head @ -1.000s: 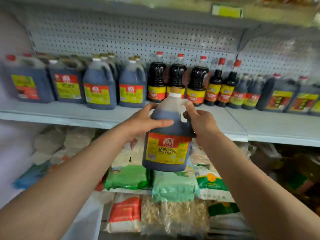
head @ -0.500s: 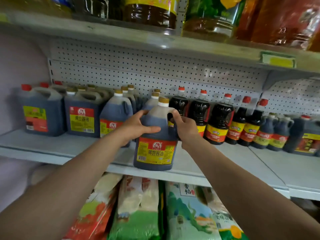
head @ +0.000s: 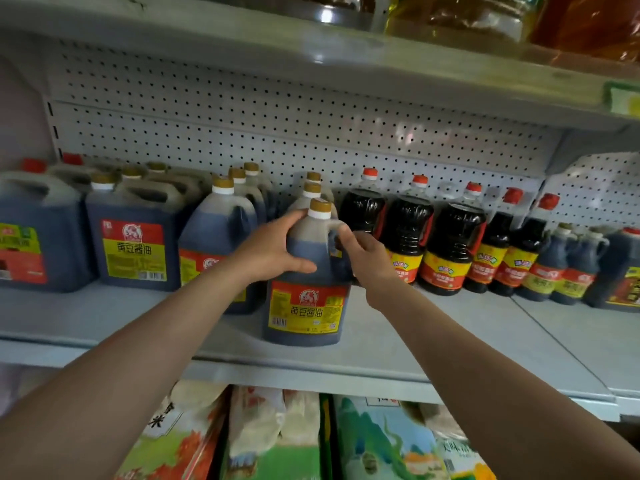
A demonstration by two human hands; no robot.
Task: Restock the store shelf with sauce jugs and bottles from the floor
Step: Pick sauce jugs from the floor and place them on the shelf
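Both hands on the jug [head: 306, 271] here, and it stands upright on the shelf [head: 433, 344], near the front edge, label facing out so a shopper can read it. Left hand [head: 268, 252] is wrapped round the shoulder of the jug, thumb across the front, steadying a heavy, full container. Right hand [head: 367, 259] has its fingers curled at the handle side, which is the natural place to steer from. Two hands because this thing looks weighty and top-narrow; one slip and it tips.

Behind it, two matching jugs [head: 313, 192] queue front to back, so this one seems to be closing out that column. Left of it another jug row [head: 218, 233], then the big square jugs [head: 133, 244]. To the right, the dark bottles [head: 407, 233] stand close beside the right hand, so there's little room on that side.

My read: the set-down is about done, and it only needs squaring up with the row before letting go
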